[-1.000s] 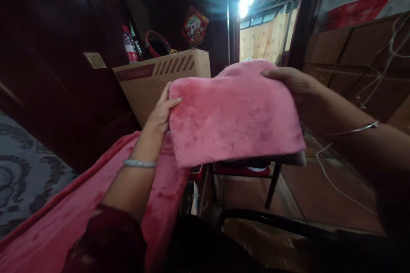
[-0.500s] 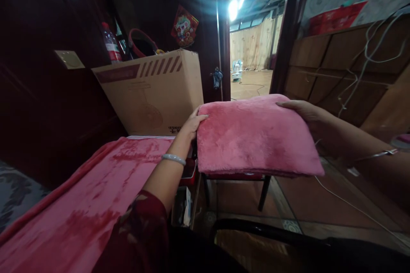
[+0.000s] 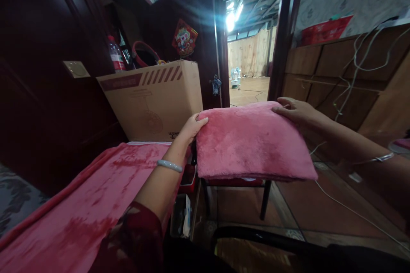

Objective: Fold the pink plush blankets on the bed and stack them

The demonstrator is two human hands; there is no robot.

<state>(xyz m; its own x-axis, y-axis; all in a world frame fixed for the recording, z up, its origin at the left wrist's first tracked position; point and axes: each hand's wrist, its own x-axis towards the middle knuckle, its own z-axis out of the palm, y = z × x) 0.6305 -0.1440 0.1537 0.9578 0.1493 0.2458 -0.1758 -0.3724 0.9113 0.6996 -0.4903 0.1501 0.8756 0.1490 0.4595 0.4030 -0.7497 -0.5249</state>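
Note:
A folded pink plush cloth [image 3: 250,145] lies over a red-seated chair [image 3: 264,198] in front of me. My left hand [image 3: 194,127] is closed on its far left corner, thumb on top and the other fingers mostly hidden. At the far right edge, my right hand [image 3: 293,111] pinches the cloth between thumb and fingers, with part of the index finger showing behind the edge. To the left, a larger spread of the same pink plush fabric [image 3: 128,192] covers a low surface beside my left forearm.
A tall cardboard box [image 3: 153,102] stands beyond the spread fabric, with a bottle [image 3: 117,55] behind it. White cables [image 3: 350,72] hang down the wooden cabinet [image 3: 304,62] at right. Another cord runs over the tiled floor. A black curved bar [image 3: 250,232] crosses near my lap.
The view has tilted slightly upward. My right hand has shifted a little along the cloth's far edge, and its index finger now shows. The left hand keeps its hold.

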